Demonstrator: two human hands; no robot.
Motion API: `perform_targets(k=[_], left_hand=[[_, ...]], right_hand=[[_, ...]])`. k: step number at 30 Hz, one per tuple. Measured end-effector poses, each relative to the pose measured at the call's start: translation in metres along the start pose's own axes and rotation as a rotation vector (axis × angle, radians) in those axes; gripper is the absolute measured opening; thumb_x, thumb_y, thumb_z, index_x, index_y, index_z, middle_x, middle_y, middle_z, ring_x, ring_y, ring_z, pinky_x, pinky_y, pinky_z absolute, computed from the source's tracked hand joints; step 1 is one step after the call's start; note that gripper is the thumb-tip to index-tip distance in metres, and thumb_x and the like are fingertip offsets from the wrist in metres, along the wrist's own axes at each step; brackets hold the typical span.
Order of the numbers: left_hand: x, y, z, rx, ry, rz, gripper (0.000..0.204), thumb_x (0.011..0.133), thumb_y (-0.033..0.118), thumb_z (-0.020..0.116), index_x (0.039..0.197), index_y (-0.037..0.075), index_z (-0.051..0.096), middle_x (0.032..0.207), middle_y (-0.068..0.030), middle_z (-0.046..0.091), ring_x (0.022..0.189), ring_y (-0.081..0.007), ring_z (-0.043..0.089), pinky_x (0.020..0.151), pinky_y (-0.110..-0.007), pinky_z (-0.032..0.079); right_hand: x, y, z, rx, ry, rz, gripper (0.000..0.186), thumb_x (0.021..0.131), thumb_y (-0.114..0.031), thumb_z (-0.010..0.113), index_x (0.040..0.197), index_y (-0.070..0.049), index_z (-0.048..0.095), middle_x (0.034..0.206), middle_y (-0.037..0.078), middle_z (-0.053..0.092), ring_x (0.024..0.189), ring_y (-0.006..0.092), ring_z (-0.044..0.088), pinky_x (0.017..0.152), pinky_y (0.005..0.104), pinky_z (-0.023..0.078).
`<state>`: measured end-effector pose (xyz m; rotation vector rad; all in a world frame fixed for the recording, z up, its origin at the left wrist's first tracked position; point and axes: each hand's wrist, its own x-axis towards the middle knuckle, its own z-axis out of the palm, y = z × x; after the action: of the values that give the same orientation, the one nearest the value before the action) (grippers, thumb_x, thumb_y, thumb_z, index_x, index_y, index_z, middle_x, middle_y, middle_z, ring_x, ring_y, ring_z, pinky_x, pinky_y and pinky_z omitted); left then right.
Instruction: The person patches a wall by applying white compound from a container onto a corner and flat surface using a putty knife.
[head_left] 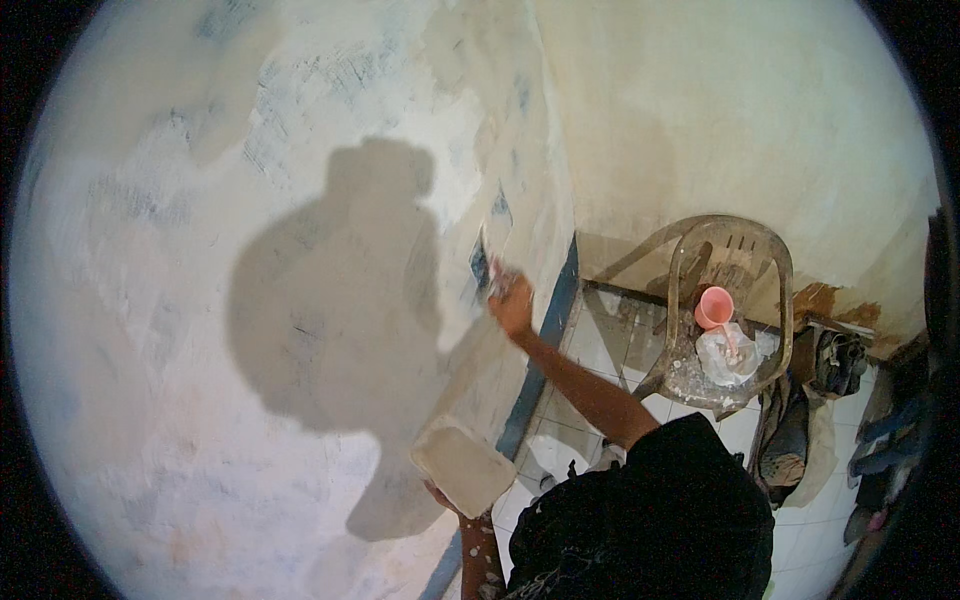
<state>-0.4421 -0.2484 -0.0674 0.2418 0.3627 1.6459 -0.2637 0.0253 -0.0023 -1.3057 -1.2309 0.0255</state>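
Note:
My right hand (512,307) is closed around a putty knife (497,272) held against the wall (330,330), beside a dark bare patch (479,263). The knife's blade is blurred and partly hidden by the fingers. Lower down, my left hand (438,494) grips a pale, roughly square putty board (466,470) from beneath, with only some fingers showing. The board's face looks coated with light putty. White and beige smears cover the wall, with bluish old paint showing through in places. White spots dot my left forearm.
A dirty plastic chair (783,350) stands to the right, bearing a pink cup (714,307) and a whitish plastic bag (727,355). Dark bags (783,455) and other clutter lie beside it on the tiled floor (690,410). A second wall (740,110) meets the puttied one at a corner.

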Motion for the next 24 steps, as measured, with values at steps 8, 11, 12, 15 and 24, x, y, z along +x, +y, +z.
perform_targets(k=[8,11,12,15,24], left_hand=[[0.006,-0.003,0.002,0.011,0.026,0.026,0.079,0.07,0.068,0.041,0.133,0.02,0.031,0.134,-0.0101,0.034,0.119,-0.0361,0.033,0.095,-0.056,0.025],[0.002,0.001,0.007,-0.003,0.011,0.003,0.084,0.068,0.07,0.041,0.133,0.018,0.03,0.133,-0.0112,0.034,0.118,-0.0364,0.034,0.095,-0.056,0.025],[0.005,-0.011,0.012,-0.017,-0.007,-0.046,0.085,0.068,0.071,0.041,0.133,0.018,0.03,0.133,-0.0115,0.034,0.117,-0.0365,0.035,0.095,-0.056,0.025],[-0.003,-0.004,0.017,-0.05,-0.023,-0.071,0.089,0.066,0.073,0.04,0.134,0.016,0.028,0.133,-0.0126,0.034,0.116,-0.0368,0.036,0.094,-0.057,0.026],[-0.01,0.009,0.005,0.036,-0.014,-0.002,0.09,0.066,0.074,0.041,0.134,0.017,0.026,0.133,-0.0142,0.032,0.113,-0.0375,0.038,0.089,-0.065,0.026]], right_hand=[[-0.123,-0.04,-0.052,0.407,-0.311,0.034,0.036,0.065,-0.003,0.056,0.101,-0.003,0.058,0.098,0.017,0.056,0.101,0.032,0.049,0.082,0.0405,0.04],[-0.076,0.01,-0.043,-0.041,0.065,0.055,0.033,0.063,-0.001,0.056,0.096,-0.004,0.058,0.09,0.016,0.058,0.085,0.0288,0.053,0.071,0.0372,0.043],[-0.045,0.053,-0.04,-0.348,0.254,-0.139,0.031,0.063,-0.002,0.056,0.095,-0.004,0.058,0.087,0.016,0.058,0.078,0.0293,0.054,0.066,0.0375,0.042],[0.05,0.081,-0.029,-0.014,0.069,0.155,0.038,0.062,-0.006,0.051,0.1,-0.002,0.055,0.081,0.018,0.054,0.077,0.0312,0.049,0.069,0.0429,0.036],[-0.052,0.056,0.029,-0.199,0.013,0.041,0.033,0.067,-0.005,0.054,0.1,-0.005,0.056,0.097,0.019,0.055,0.091,0.0368,0.051,0.076,0.0444,0.039]])
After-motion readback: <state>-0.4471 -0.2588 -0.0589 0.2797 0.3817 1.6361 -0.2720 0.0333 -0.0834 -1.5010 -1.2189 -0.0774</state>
